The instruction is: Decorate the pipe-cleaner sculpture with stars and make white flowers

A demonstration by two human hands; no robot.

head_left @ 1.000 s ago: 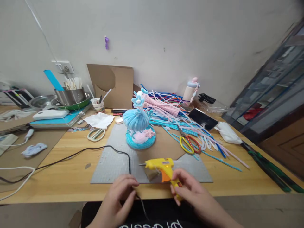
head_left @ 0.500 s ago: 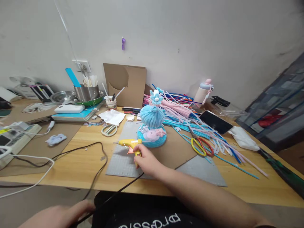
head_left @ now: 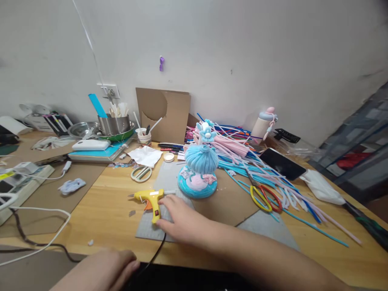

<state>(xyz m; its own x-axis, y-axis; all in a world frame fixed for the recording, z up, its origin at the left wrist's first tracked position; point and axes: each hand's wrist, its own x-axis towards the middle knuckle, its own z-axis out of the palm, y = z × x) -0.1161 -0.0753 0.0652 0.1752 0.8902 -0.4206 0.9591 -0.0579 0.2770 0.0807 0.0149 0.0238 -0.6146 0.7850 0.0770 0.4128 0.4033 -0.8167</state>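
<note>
A yellow hot glue gun (head_left: 153,199) lies on its side, nozzle pointing left, over the edge of the grey cutting mat (head_left: 144,228). My right hand (head_left: 182,220) rests just right of its handle, thumb and forefinger apart and touching or close to the grip. Low in front, my left hand (head_left: 106,268) is closed, with the black cord (head_left: 159,251) of the glue gun running to its fingers. Behind the right hand stands a blue pipe-cleaner figure (head_left: 201,159) with a round pleated body, a flower on top and a blue base with pink pieces.
Red-and-yellow scissors (head_left: 266,198) and a heap of pipe cleaners (head_left: 233,147) lie to the right. White-handled scissors (head_left: 141,173) and a tissue (head_left: 145,154) are behind the glue gun. A power strip (head_left: 27,190) with white cables sits left. A phone (head_left: 283,163) lies at the back right.
The glue gun has moved left and toward me, and my right hand's grip has loosened. The cord loop on the table's left has been drawn away. The view has shifted slightly.
</note>
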